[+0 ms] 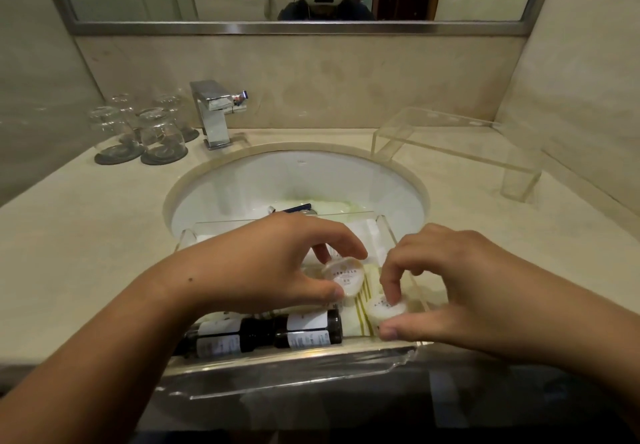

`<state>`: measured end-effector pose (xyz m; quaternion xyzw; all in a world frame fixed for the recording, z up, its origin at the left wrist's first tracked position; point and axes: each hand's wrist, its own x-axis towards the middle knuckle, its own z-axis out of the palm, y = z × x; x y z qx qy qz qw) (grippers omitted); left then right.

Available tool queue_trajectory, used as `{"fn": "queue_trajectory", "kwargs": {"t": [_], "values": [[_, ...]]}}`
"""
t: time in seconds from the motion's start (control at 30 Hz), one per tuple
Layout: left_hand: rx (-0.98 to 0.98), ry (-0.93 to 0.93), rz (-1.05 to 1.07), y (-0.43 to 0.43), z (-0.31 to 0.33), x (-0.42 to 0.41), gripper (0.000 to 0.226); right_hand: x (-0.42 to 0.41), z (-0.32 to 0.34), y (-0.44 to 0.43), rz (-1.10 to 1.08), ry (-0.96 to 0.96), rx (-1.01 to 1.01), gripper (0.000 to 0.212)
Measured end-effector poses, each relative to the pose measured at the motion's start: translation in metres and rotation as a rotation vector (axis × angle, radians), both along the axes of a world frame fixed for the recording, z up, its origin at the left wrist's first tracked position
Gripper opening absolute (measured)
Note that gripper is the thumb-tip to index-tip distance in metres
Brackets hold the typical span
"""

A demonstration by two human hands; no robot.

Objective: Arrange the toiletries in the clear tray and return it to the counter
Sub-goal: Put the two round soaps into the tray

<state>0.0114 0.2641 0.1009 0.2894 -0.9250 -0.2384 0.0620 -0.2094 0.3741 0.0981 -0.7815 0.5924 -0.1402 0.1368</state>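
The clear tray (386, 227) rests across the front of the sink, over the basin and the counter's front edge. Inside it lie two dark bottles (263, 334) with white labels along the near side, on white sachets with green stripes (360, 315). My left hand (273, 267) pinches a small round white packet (344, 275) over the tray's middle. My right hand (446, 284) pinches a second round white packet (386, 310) at the tray's right side. Other items under my hands are hidden.
A clear acrylic riser stand (457, 147) sits on the counter at the back right. Several upturned glasses (152, 132) on dark coasters stand at the back left beside a chrome tap (214, 114). A dark razor-like item (294, 208) lies in the basin (294, 173).
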Motion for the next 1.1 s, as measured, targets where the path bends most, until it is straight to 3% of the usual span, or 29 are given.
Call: {"fn": "queue_trajectory", "kwargs": {"t": [0.27,0.6,0.77,1.1], "values": [[0.006,-0.005,0.004,0.000,-0.001,0.002,0.041,-0.006,0.008,-0.003,0.050,0.061,0.129,0.035],[-0.023,0.005,-0.012,0.001,0.002,-0.008,0.043,-0.002,0.007,-0.004,0.053,0.093,0.059,0.033],[-0.051,0.001,-0.065,-0.003,0.006,-0.023,0.041,-0.006,0.012,0.000,-0.049,0.124,-0.004,0.032],[-0.071,-0.034,-0.092,-0.006,0.002,-0.030,0.021,0.012,0.005,0.003,-0.190,0.233,0.100,0.040]]}}
